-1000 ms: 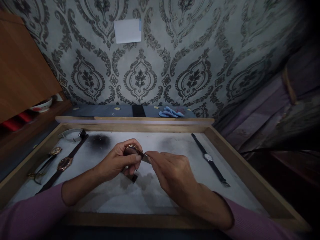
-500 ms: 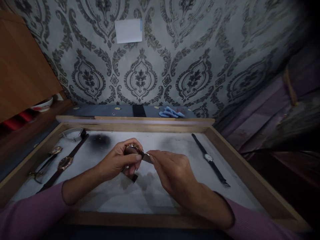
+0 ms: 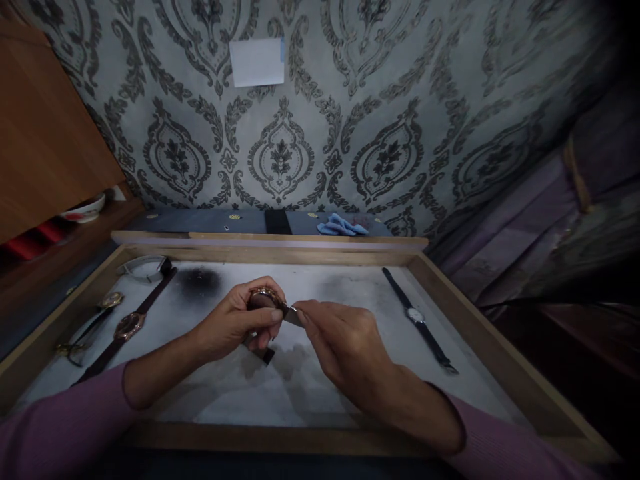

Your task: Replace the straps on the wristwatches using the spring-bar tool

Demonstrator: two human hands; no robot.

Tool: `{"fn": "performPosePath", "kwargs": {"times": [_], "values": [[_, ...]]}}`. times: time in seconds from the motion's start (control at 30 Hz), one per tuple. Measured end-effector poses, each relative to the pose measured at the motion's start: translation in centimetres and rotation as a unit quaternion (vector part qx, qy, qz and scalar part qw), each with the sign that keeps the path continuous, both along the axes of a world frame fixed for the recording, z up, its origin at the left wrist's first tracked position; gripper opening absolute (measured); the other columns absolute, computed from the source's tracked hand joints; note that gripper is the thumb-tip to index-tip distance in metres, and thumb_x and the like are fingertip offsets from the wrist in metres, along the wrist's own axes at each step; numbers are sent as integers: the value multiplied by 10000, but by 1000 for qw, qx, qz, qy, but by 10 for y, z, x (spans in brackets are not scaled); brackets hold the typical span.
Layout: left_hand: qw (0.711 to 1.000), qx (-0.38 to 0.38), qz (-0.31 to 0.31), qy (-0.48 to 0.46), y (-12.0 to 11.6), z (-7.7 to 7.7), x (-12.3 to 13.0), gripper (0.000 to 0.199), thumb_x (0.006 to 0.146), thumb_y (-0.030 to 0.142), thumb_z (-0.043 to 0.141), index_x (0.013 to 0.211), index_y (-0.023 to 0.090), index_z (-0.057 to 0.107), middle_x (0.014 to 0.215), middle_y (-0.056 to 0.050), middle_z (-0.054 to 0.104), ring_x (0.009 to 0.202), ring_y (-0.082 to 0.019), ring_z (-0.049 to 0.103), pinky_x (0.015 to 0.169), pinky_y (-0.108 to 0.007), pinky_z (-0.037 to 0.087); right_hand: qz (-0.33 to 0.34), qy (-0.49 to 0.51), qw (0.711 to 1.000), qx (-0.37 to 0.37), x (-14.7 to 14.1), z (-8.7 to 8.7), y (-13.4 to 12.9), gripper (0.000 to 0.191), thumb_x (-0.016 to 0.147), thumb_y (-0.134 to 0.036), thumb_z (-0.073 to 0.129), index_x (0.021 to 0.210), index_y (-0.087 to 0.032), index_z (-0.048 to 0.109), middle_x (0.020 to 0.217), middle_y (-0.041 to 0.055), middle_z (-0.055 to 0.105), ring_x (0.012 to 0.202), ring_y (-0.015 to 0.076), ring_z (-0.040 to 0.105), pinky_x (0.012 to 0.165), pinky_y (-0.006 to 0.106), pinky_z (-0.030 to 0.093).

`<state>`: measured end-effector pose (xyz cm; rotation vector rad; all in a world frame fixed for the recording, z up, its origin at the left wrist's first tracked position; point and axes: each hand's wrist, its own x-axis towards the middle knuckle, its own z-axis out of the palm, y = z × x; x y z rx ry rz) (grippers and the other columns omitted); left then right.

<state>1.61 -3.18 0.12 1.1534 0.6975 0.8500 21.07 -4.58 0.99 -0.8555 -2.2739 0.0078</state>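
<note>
A wooden cabinet [image 3: 55,120] stands far left, a bowl [image 3: 84,209] under it. Inside the wood-rimmed white surface [image 3: 210,403], a brown-strapped watch [image 3: 129,326] lies near other watches. Mid-surface, the left hand [image 3: 247,317] grips a round watch [image 3: 263,299] raised above it; the right hand [image 3: 345,340] pinches a flat piece [image 3: 293,315] at its edge. A blue cloth [image 3: 342,225] sits past the far rim, against patterned wallpaper [image 3: 330,133]. Rightward lie a white-dialled watch [image 3: 415,315], then a purplish curtain [image 3: 520,220].

head: worn at head height | faces forward and down
</note>
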Motion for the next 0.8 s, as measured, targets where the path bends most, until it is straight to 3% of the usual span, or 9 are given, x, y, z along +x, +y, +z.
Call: {"fn": "performPosePath", "kwargs": {"times": [0.8], "values": [[1000,10,-1,5,-1,0,-1,180,792,275,673,855,182,532,567,55,579,390,-45,486,344,-122,311,8,24,1000,-19,-2,0,0,262,938,-132,378,858,-113,626,594,35,619,513,122,561,519,227,415]]}}
